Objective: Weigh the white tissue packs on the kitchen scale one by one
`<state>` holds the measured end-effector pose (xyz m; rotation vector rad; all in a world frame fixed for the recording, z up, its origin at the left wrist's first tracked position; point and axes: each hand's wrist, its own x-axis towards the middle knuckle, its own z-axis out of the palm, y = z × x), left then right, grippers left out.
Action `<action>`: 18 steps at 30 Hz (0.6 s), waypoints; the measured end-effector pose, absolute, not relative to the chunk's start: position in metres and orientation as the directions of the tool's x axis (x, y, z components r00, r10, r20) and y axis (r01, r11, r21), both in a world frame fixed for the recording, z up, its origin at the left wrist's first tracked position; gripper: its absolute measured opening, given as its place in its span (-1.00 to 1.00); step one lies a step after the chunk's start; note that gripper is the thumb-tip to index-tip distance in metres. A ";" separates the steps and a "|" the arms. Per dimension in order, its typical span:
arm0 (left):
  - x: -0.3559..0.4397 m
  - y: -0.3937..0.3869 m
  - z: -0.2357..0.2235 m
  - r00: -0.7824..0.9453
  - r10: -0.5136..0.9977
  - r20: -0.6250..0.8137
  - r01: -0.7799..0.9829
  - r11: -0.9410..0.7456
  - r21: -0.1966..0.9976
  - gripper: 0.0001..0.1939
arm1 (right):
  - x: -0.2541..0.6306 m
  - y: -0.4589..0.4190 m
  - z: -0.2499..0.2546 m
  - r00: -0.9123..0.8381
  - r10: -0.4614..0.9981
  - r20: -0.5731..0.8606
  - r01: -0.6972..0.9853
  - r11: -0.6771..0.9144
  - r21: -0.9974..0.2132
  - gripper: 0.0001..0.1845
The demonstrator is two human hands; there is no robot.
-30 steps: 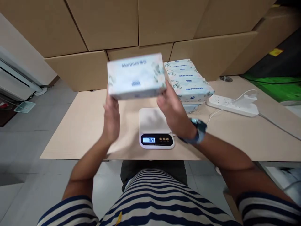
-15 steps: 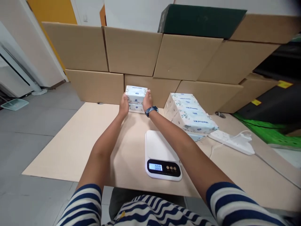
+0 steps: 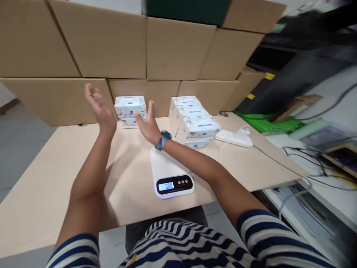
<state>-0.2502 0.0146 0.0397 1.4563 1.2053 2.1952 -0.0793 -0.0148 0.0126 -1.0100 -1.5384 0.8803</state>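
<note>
While our left hand (image 3: 100, 113) and right hand (image 3: 149, 124) are empty, fingers apart, we see two stacked tissue packs (image 3: 130, 108), white-blue, floral-printed.

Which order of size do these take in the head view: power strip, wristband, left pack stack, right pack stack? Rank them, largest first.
1. Right pack stack
2. Left pack stack
3. Power strip
4. Wristband
</note>
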 end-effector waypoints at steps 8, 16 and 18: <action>-0.143 -0.111 0.042 0.102 0.815 0.571 -0.068 -0.567 0.821 -0.18 | 0.125 -0.144 -0.017 0.223 0.856 0.466 0.114 0.452 -0.885 -0.12; -0.053 -0.071 -0.015 0.072 0.985 0.158 0.077 -0.163 0.984 0.06 | 0.243 -0.081 -0.039 0.528 0.829 0.183 0.022 0.202 -0.979 -0.09; -0.035 -0.064 -0.017 0.074 0.988 0.133 0.059 -0.138 0.989 -0.01 | 0.239 -0.073 -0.038 0.455 0.869 0.197 0.073 0.184 -0.980 0.00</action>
